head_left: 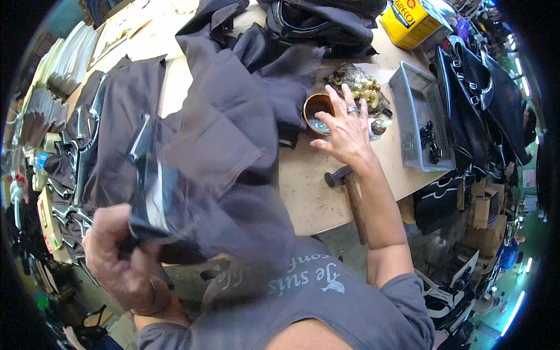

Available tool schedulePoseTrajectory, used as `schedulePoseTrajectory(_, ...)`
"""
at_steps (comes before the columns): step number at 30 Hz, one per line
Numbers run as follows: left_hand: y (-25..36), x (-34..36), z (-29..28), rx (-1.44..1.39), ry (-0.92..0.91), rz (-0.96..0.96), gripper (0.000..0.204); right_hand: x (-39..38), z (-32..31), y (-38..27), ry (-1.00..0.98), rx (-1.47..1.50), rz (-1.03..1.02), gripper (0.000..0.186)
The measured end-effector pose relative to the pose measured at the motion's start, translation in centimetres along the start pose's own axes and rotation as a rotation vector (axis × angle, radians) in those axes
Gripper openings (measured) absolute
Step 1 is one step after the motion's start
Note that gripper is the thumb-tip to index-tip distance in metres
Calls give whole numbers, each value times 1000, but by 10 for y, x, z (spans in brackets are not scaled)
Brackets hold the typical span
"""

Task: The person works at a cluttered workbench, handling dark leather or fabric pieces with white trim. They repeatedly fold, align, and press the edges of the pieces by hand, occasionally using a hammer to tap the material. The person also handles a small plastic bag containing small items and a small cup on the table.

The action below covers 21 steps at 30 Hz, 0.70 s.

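Observation:
My left hand, smeared by motion, is closed on the edge of a large dark grey-brown fabric bag piece with shiny black trim. The cloth drapes across the table toward the far side. Over the right part of the table my right hand reaches out, fingers spread, with a ring on one of them. Its thumb side is next to a small round brown pot holding something whitish. Beyond the fingers sits a crusty yellow-brown lump, partly covered by them. A small white-and-dark item stands beside the hand.
A hammer lies at the table's near edge under my right forearm. Right of it stand a grey plastic basket with black clips, a yellow tin and black bags. More dark fabric pieces lie left.

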<state>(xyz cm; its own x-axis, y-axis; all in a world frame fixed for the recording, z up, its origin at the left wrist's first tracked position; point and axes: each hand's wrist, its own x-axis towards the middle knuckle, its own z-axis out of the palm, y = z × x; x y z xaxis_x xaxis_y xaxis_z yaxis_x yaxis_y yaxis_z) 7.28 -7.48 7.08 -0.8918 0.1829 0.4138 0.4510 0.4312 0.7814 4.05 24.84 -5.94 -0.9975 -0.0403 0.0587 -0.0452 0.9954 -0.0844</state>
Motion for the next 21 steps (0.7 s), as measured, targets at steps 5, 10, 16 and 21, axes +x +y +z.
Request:
schedulePoseTrajectory(5,-6,29,19,-166,-567,-183,14,10,17,4,-210,-79,78,39)
schedulePoseTrajectory(10,-49,53,74,-491,-717,-398,15,-7,6,8,51,108,6,32)
schedulePoseTrajectory(16,-70,66,103,-651,-792,-529,20,-23,-53,-24,484,695,-159,26)
schedulePoseTrajectory(21,-68,65,104,-756,-755,-546,20,-19,-51,-65,423,414,-399,42)
